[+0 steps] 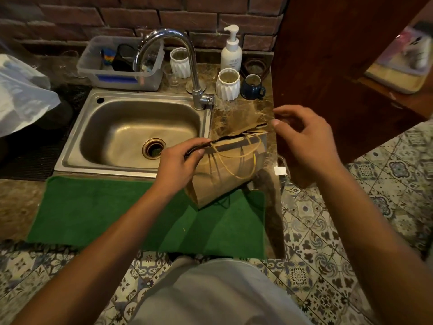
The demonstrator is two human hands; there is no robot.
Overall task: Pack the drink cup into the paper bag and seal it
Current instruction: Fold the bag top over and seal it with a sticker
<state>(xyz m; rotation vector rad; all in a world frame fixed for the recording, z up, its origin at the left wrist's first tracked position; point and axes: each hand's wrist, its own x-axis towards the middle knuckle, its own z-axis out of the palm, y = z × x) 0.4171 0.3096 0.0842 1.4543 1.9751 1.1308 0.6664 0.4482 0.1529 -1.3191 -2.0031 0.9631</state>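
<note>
A brown paper bag (pixel 225 170) with yellow cord handles stands upright on the green mat (pixel 117 214), at the counter's right end beside the sink. My left hand (pixel 181 160) pinches the left end of the bag's top edge, which is pressed nearly flat. My right hand (pixel 304 134) hovers just past the bag's right top corner, fingers curled and apart, thumb and forefinger close to the paper; whether they touch it I cannot tell. The drink cup is not visible; the bag's inside is hidden.
A steel sink (pixel 140 134) with a tall tap (pixel 187 66) lies left of the bag. Behind it stand two white ribbed cups (pixel 227 84), a blue mug (pixel 253 86), a pump bottle (pixel 231 50) and a plastic bin (pixel 121 64). A wooden post (pixel 328 66) rises on the right.
</note>
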